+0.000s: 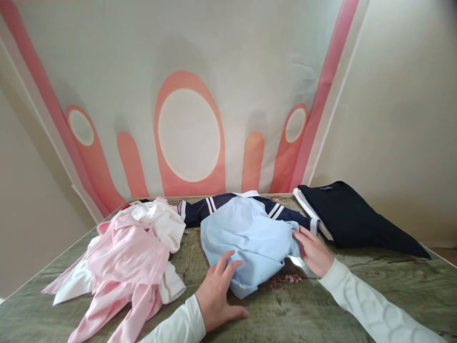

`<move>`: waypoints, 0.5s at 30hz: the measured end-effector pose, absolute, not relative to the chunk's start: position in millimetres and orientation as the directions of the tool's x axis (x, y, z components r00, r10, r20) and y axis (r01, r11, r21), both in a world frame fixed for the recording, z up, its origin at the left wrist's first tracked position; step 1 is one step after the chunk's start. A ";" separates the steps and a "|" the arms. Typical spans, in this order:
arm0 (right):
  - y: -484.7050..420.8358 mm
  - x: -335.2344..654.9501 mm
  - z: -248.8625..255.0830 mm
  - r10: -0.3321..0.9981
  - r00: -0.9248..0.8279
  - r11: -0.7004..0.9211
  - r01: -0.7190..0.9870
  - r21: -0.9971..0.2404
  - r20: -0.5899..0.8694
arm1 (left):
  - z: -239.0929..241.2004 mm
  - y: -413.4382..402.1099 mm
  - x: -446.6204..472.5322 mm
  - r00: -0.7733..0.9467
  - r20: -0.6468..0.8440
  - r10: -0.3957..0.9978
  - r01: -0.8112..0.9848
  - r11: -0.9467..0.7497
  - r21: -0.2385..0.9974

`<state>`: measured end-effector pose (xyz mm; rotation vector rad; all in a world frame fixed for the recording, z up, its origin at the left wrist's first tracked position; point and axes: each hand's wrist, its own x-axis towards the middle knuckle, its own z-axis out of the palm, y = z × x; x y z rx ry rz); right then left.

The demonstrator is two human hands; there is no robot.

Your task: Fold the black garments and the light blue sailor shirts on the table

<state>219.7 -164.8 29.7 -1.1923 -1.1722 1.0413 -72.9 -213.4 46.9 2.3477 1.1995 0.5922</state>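
One blue garment [246, 233] — rumpled, touching right fingers [306, 237]

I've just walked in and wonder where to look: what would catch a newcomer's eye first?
Probably the light blue garment in the middle, between the left hand and the right hand, with navy, white-striped cloth behind it. Next, the heap of pink and white clothes on the left and the black cloth on the right. Behind rises a big coral arch around a pale oval.
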 end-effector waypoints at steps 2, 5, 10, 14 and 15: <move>-159.0 228.9 23.2 0.989 0.147 0.036 -0.043 -0.998 0.030 | 46.5 -216.7 -69.8 0.599 0.149 0.787 0.629 -0.578 0.520; -153.6 240.5 17.2 0.985 0.162 -0.046 -0.096 -0.994 -0.061 | 48.1 -206.9 -73.8 0.589 0.183 0.787 0.561 -0.562 0.608; -159.7 243.5 19.3 0.998 -0.006 -0.059 -0.100 -0.993 -0.059 | 46.2 -173.5 -96.5 0.166 0.237 0.957 0.412 -0.286 0.865; -170.0 232.5 27.9 0.963 -0.269 0.009 0.041 -0.999 -0.003 | 46.5 -160.7 -111.1 0.049 0.221 0.974 0.192 -0.226 0.955; -171.9 231.1 32.4 0.960 -0.278 -0.004 0.051 -0.999 -0.018 | 49.7 -160.9 -112.8 0.041 0.223 0.974 0.148 -0.226 0.963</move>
